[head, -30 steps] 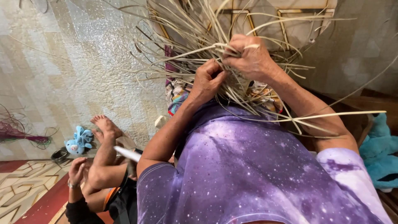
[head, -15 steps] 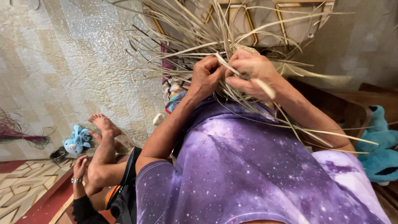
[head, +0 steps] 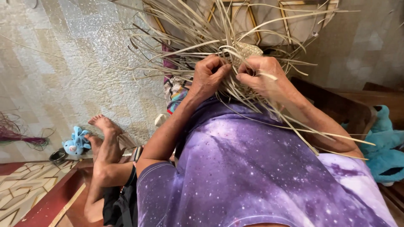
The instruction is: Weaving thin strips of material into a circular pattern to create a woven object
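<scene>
A pale tiled floor (head: 63, 63) spreads to the left, a dark wooden bench (head: 336, 105) to the right. Straw strips (head: 202, 38) fan out over the purple shirt (head: 252, 168) — both hands, left (head: 209, 77) and right (head: 263, 75), closed on the woven piece (head: 246, 52) at chest height. Blue plush toy (head: 75, 143) beside bare feet (head: 103, 126).

Both hands (head: 235, 77) raised, fingers curled
</scene>
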